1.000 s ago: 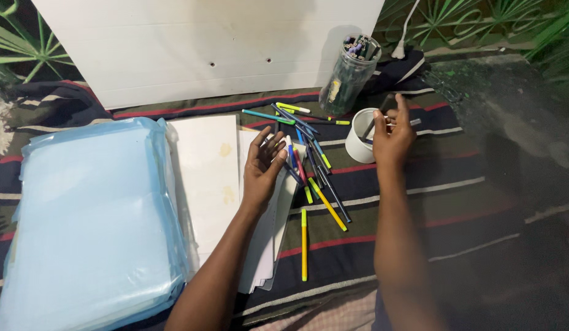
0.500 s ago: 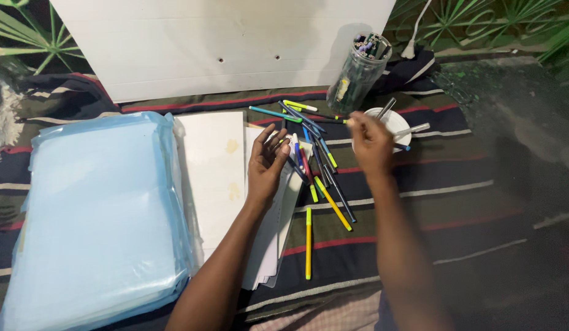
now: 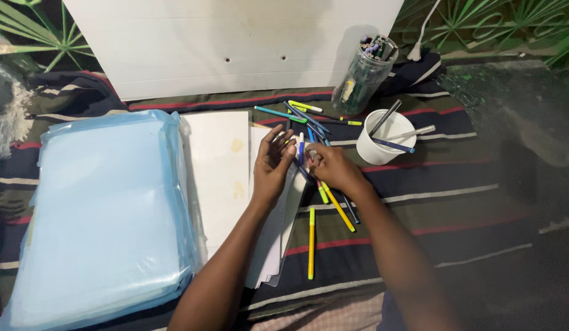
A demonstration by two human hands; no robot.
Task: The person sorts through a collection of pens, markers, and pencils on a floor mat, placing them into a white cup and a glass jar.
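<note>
Meanwhile, right hand [image 3: 333,167] pinches a white-blue pen [image 3: 301,147] upright over the scattered pens [image 3: 324,196] on striped cloth [image 3: 444,202]; left hand [image 3: 273,160], open and cupped, waits just beside it, the nearer hand.

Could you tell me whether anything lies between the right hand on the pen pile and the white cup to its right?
Nothing visible does. The right hand is on the pile of pens, and only bare striped cloth separates it from the white cup. The clear jar stands behind the cup, off that line.
</note>
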